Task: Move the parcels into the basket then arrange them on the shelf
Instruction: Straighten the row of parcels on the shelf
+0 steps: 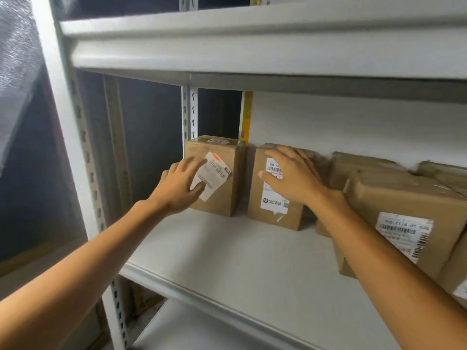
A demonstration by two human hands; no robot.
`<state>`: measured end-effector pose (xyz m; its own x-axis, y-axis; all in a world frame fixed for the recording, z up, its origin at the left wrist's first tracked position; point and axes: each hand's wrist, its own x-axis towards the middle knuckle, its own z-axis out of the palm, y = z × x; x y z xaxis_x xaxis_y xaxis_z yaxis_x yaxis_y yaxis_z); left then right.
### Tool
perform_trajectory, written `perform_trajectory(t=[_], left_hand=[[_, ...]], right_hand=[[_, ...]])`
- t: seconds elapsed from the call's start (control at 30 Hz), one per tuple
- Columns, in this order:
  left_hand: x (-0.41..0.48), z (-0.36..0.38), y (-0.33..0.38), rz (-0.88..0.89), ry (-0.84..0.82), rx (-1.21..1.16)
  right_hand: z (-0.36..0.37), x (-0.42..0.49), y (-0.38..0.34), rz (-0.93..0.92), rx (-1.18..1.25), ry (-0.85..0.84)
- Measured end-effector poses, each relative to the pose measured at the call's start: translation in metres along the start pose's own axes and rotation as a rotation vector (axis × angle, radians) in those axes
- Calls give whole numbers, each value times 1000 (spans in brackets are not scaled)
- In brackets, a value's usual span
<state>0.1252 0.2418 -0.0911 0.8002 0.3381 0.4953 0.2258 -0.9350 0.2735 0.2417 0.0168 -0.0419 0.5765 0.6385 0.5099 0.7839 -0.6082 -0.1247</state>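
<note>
Spanning the view, the grey metal shelf (227,253) carries a row of brown cardboard parcels on its middle board. The large parcel (404,195) sits at the right, nearest the front edge. Its broad face is turned toward the camera and slightly leftward, and a white barcode label (404,229) is stuck low on that face. Behind it, the rear parcels (358,164) lie against the back wall, blurred and partly hidden.

The middle parcel (255,198) stands upright with its long axis vertical. Its front faces outward and bears a tall white sticker (274,200) printed with barcodes. A narrow gap separates it from the left parcel (223,198), which is also upright and taller than wide. That one is set in the back left corner beside the perforated post (189,114). Its white slip (211,176), marked red at the top, sits crooked across the front.

The right hand (295,173) lies flat on the middle parcel's upper front, fingers straight and reaching to the top edge, thumb spread wide. The left hand (180,184) is spread open, its fingertips touching the crooked slip and gripping nothing.
</note>
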Motion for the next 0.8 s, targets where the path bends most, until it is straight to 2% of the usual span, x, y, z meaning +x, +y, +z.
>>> perform_trajectory(t=[0.2, 0.4, 0.63, 0.8], left_hand=[[14, 3, -30, -40, -42, -21], [34, 13, -53, 5, -23, -37], [39, 39, -60, 80, 3, -530], [44, 52, -58, -9, 123, -644]], right_hand=[[13, 20, -13, 3, -24, 16], [27, 44, -21, 56, -80, 46], [54, 52, -25, 109, -225, 63], [58, 46, -26, 123, -245, 121]])
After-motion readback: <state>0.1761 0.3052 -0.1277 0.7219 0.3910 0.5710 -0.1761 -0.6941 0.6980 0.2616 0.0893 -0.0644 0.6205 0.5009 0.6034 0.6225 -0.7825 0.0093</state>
